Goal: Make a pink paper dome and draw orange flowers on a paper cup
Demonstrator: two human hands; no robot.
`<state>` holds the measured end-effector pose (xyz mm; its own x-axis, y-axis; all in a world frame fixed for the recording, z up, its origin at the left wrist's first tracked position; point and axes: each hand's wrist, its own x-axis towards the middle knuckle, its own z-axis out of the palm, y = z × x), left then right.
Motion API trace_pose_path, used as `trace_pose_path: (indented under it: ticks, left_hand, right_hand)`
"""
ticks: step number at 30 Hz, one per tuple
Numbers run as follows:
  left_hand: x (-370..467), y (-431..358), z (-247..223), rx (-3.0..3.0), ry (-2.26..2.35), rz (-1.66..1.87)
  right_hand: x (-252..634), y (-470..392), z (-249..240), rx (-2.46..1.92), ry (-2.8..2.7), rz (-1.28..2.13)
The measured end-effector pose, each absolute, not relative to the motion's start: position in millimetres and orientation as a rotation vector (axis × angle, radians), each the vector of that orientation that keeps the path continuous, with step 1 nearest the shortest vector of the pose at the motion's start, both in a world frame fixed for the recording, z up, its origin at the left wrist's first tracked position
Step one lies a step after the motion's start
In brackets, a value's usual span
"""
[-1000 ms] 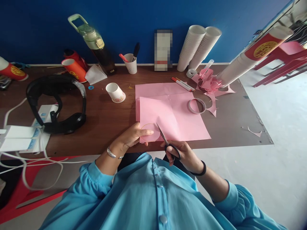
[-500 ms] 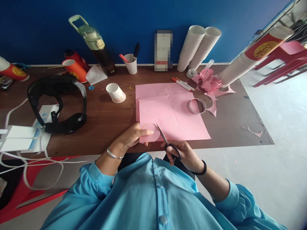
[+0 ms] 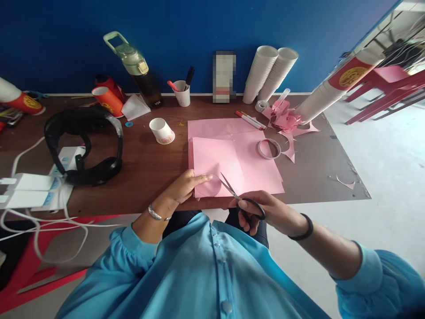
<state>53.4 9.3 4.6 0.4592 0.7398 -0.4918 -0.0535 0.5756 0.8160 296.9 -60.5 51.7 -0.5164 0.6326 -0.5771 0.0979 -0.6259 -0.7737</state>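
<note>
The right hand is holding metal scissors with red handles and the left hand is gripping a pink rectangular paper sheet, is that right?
The handle colour is wrong: the head view shows the metal scissors are black-handled, not red-handled. The right hand does hold them, and the left hand grips the pink rectangular paper sheet.

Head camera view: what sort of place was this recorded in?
Probably an indoor craft workspace, judging by the large pink paper sheets, the black-handled metal scissors and the tall stacks of white paper cups.
</note>
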Motion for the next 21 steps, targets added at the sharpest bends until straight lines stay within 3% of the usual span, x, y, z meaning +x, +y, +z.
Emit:
trace_pose_path:
  ticks: [9, 21]
  left_hand:
    - [52, 11, 4, 0.77, 0.887, 0.583]
    - [51, 11, 5, 0.814, 0.898, 0.562]
  right_hand:
    - [301, -22, 51, -1.324, -1.477, 2.287]
    - [295, -8, 21, -1.181, -1.418, 2.321]
